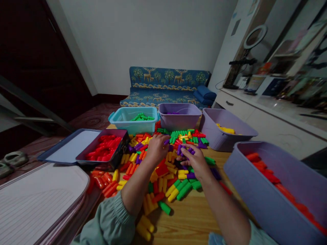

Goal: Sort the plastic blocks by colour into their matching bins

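A wide heap of plastic building pieces [176, 194] in red, orange, yellow, green and purple covers the wooden table [189, 224]. Over the middle of the heap, my left hand [158, 147] has its fingers closed on a purple building piece [166, 142]. Just to the right, my right hand [195, 160] grips several purple building pieces [182, 149], which show between the thumb and fingers. The two hands are close together but apart. Behind them, green pieces [178, 136] lie in rows.
At the back stand a light-blue bin [120, 119] with green pieces and a purple bin [178, 119]. To the right are a bin [217, 136] with yellow pieces and a bin [245, 177] with orange-red pieces. A dark case [120, 149] at left holds red pieces, near a notebook [41, 200].
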The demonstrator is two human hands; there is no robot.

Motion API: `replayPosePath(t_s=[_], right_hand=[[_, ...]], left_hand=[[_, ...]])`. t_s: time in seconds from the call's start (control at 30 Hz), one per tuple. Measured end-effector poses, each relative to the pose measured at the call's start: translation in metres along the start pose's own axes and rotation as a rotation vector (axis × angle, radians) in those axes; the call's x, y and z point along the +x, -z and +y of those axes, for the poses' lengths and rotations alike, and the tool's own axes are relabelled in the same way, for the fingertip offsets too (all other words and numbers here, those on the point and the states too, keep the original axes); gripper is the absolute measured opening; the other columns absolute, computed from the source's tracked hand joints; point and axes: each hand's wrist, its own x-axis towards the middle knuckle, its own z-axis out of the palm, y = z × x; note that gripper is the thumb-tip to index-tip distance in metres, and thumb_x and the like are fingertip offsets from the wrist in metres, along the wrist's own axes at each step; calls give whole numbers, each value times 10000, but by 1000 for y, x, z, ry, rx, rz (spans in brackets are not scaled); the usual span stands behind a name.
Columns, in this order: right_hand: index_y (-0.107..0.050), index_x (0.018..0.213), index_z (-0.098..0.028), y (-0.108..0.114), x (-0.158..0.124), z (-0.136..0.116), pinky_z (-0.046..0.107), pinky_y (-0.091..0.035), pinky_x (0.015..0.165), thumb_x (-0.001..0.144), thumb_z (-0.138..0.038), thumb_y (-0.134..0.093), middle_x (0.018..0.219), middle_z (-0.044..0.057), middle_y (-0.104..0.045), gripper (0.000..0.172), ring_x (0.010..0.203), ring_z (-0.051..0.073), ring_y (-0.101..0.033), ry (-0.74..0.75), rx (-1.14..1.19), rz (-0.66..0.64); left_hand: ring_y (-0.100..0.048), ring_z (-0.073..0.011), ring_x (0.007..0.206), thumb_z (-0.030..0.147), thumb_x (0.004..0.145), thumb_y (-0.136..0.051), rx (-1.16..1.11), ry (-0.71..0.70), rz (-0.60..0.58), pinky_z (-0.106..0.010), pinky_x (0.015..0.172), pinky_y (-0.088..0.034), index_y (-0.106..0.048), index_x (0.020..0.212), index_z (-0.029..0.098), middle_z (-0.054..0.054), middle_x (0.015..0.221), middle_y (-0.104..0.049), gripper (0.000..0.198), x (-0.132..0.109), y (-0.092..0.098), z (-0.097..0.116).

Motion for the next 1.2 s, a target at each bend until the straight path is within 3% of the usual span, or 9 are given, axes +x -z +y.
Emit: replayPosePath(t_s=[0.17,0.33,0.5,0.63,0.73,0.83,1.03,1.2], right_hand=[[-583,1041,-187,0,1,3,172,-491,382,668,-361,-720,739,7,-667,434,539,136,-664,-11,-13,1],[-582,1016,-185,-2,-4,-6,181,-505,404,694,-344,-716,745,2,-655,383,574,140,-672,-45,20,-3],[-573,975,-195,-2,-5,-12,214,-544,468,731,-370,-705,818,8,-647,328,633,152,-690,-79,140,-8],[-546,916,-205,-2,-4,-12,295,-588,613,749,-424,-697,878,14,-659,314,727,174,-703,-78,275,-34],[-556,941,-196,-3,-5,-13,365,-584,743,798,-458,-640,954,46,-675,310,809,185,-698,-99,359,-94],[-584,993,-181,-5,-6,-15,399,-569,806,843,-468,-579,993,68,-680,324,843,186,-685,-120,395,-147],[-589,1090,-191,-8,-11,-18,448,-530,890,883,-421,-532,1035,65,-680,314,899,179,-662,-162,448,-165],[-590,1096,-166,-11,-15,-24,458,-522,890,922,-424,-454,944,79,-696,339,880,186,-671,-217,456,-195]], left_hand=[[-473,-293,1215,39,727,-479,54,-47,-169,-479,1025,-337,-538,1290,214,-101,1205,-637,592,-7,-18,0],[-581,-255,1046,28,726,-470,70,-61,-206,-443,976,-387,-620,1181,225,-103,1062,-678,518,-6,-20,-3],[-635,-207,874,55,754,-478,-118,-5,-83,-333,811,-491,-691,1035,185,-90,955,-701,376,0,-12,-5],[-647,-181,794,105,751,-534,-495,202,9,-297,715,-525,-666,1064,156,-79,898,-706,344,5,-5,2],[-641,-153,733,130,763,-532,-832,413,-93,-264,620,-533,-626,1118,138,-69,886,-687,368,7,0,9],[-623,-133,728,187,789,-551,-974,520,-214,-226,574,-521,-617,1136,147,-49,860,-657,356,6,4,14],[-642,-162,729,302,785,-627,-1000,539,-375,-210,535,-477,-594,1187,133,-70,864,-681,437,1,2,18],[-659,-191,724,250,769,-636,-969,532,-380,-273,609,-501,-589,1211,133,-73,858,-703,459,0,-3,15]])
